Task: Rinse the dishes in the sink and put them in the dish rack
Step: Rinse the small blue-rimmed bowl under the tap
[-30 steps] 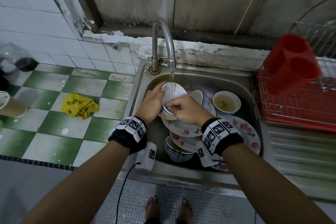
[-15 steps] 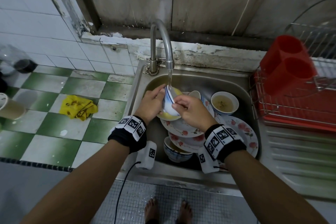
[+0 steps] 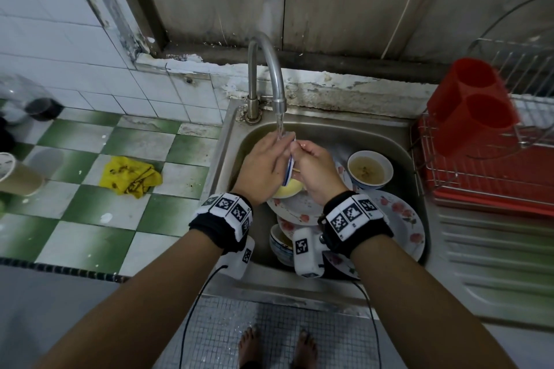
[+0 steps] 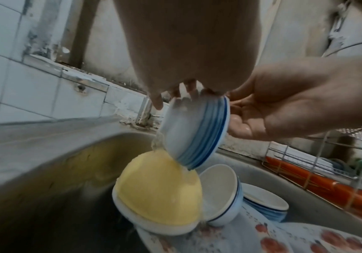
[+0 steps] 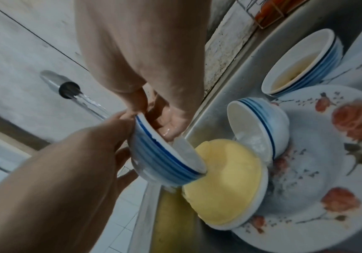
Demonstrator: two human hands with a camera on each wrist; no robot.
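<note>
Both hands meet mid-frame in the head view: left hand [image 3: 263, 168] cups the small white blue-striped ceramic bowl [image 3: 288, 169] under the tap; the red wire dish rack [image 3: 491, 177] right looks bare. Left wrist: bowl [image 4: 195, 131] on edge, mouth facing right. Right wrist: right hand [image 5: 165, 118] fingers rub inside it, loosely curled; several dishes remain.
</note>
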